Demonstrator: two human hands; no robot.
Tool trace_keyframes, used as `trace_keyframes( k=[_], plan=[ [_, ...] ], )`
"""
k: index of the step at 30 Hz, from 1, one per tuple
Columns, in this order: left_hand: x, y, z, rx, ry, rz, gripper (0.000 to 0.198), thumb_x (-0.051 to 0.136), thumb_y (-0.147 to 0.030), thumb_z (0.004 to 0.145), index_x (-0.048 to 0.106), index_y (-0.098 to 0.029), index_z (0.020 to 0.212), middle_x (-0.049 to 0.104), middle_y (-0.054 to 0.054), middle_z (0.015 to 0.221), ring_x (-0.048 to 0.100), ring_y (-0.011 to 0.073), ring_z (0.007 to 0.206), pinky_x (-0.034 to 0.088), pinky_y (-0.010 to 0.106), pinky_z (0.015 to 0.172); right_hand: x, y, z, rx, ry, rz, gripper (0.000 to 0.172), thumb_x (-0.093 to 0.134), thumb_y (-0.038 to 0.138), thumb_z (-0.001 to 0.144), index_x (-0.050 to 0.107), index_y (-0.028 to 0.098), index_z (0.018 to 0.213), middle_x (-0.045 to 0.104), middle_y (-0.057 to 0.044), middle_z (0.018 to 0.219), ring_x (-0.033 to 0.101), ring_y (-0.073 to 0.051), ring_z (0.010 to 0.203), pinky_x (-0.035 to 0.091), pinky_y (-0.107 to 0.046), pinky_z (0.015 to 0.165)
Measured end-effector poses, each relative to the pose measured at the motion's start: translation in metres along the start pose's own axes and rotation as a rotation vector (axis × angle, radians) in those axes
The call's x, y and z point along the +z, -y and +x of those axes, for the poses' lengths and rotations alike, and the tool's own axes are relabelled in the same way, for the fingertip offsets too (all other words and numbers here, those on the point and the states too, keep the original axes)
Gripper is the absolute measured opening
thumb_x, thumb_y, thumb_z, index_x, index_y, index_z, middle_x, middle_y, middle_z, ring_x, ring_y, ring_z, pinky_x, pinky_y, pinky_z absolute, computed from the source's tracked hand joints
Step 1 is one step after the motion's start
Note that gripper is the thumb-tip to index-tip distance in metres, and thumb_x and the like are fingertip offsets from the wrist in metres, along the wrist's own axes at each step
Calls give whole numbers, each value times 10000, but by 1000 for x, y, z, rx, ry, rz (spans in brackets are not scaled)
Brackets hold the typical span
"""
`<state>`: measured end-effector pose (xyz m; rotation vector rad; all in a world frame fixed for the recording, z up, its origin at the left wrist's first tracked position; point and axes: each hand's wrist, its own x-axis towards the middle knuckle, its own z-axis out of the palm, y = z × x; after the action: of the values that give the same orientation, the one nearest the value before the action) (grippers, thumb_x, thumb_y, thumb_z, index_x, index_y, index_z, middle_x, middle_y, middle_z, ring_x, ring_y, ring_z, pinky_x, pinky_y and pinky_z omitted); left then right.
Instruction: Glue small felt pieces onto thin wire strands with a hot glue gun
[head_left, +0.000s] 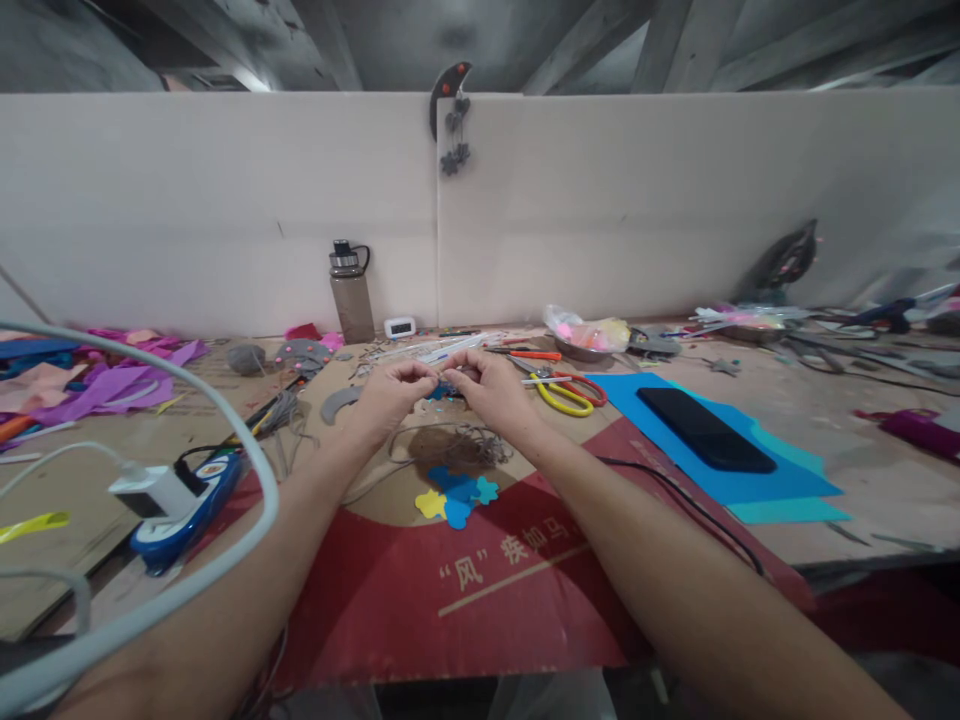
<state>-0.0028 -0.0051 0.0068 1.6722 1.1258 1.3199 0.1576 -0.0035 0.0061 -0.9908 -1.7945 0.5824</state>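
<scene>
“风” 疾如马 is printed on the red cardboard [375, 600] covering my bench [817, 405], before a smooth white wall [225, 200]. Over the cardboard, my left fingers [405, 376] and right fingers [480, 372] pinch narrowly at a tiny piece [442, 385], its shape unclear. Flat, petal-edged blue and yellow cutouts [456, 498] lie nearer me.

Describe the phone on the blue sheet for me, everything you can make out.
The phone is a thin black slab with rounded corners and a smooth, glassy-looking upper face, dark with nothing lit. It lies flat on the blue sheet, slanting so its near end sits further right. The right hand is well clear of it.
</scene>
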Motion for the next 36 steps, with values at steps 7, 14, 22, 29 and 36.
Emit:
trace_keyframes(
  k=[7, 14, 22, 29, 36],
  plan=[
    [-4, 3, 2, 27, -24, 28, 86, 647, -277, 658, 688, -202, 669, 572, -23, 545, 450, 96, 482, 322, 210, 458, 1, 0, -2, -43, -47, -114, 144, 533, 296, 789, 604, 173, 766, 415, 53, 550, 355, -93, 524, 278, -233, 536],
    [-1, 4, 0, -21, -24, -96, 161, 659, -324, 662, 649, -171, 712, 552, -5, 494, 483, 104, 419, 364, 222, 418, 7, -1, -5, -54, -60, -127, 149, 528, 302, 804, 604, 174, 790, 457, 42, 569, 393, -100, 542, 287, -236, 547],
    [-1, 5, 3, -37, -90, -185, 197, 673, -323, 664, 618, -146, 729, 604, 13, 577, 569, 111, 503, 478, 231, 507, 11, 0, -7, -55, -34, -99, 152, 498, 281, 818, 596, 169, 790, 540, 18, 633, 452, -108, 587, 322, -233, 581],
    [-8, 5, 9, -29, -256, -314, 222, 710, -302, 622, 608, -137, 730, 608, 8, 614, 578, 101, 524, 452, 202, 495, 18, 6, -16, -157, 11, -115, 187, 435, 267, 871, 594, 176, 832, 599, -17, 761, 513, -134, 723, 365, -247, 682],
    [-16, 12, 13, -44, -309, -392, 223, 705, -300, 620, 606, -132, 727, 600, 1, 595, 575, 97, 508, 417, 184, 465, 27, 20, -32, -324, 244, -285, 254, 378, 252, 921, 622, 184, 935, 620, -57, 927, 529, -139, 836, 381, -257, 754]
  ],
)
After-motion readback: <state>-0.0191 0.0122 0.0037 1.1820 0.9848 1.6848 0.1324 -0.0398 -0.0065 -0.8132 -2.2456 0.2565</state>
